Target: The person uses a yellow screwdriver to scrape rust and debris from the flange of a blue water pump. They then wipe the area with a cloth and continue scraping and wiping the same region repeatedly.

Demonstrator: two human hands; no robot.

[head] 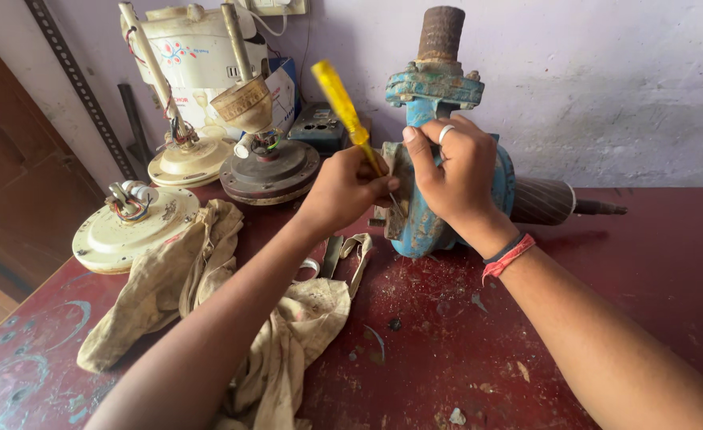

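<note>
Pump (pixel 427 215), blue and worn, stands far on the red tabletop (pixel 447 334), braced by the right hand (pixel 455 171) wrapped over it while the left hand (pixel 343 187), closed on a yellow-handled screwdriver (pixel 347 111), angles its tip into the casing.

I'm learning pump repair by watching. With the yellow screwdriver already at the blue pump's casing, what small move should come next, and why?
Probably a firm turn or pry with the screwdriver. The left hand grips it with the tip set against the edge of the blue pump casing, and the right hand clamps the pump body, bracing it on the red table. Whether the tip sits in a screw or a seam is hidden.
</note>
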